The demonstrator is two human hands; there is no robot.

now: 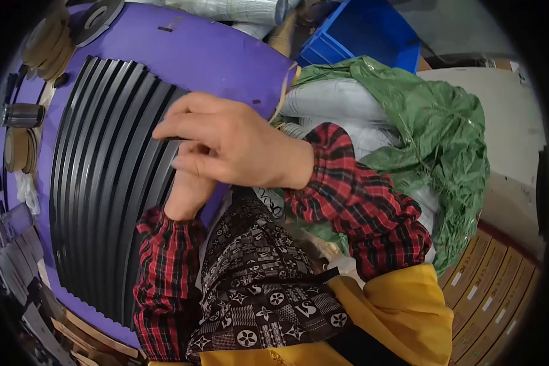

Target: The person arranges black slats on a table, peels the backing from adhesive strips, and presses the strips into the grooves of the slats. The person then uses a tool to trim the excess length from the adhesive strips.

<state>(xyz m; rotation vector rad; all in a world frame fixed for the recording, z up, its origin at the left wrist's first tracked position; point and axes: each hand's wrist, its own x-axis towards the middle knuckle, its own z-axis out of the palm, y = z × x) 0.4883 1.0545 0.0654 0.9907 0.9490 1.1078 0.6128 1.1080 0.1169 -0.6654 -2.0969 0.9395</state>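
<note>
My right hand [235, 143] is over the black strips, back of the hand up. Its fingers are bent and its thumb stands apart from them, with nothing visible in the gap. Beneath it, my left hand [190, 192] shows only its wrist and lower part; its fingers are hidden behind the right hand. Long black ridged strips [104, 165] lie side by side on the purple tabletop [213, 52], just left of both hands. Red-and-black plaid sleeves cover both forearms.
A green plastic sack [451, 134] holding white wrapped rolls [332, 100] stands to the right. Behind it is a blue crate [354, 33]. Tape rolls [19, 149] and a dark cylinder [23, 114] line the left side. Cardboard boxes [488, 293] are stacked at lower right.
</note>
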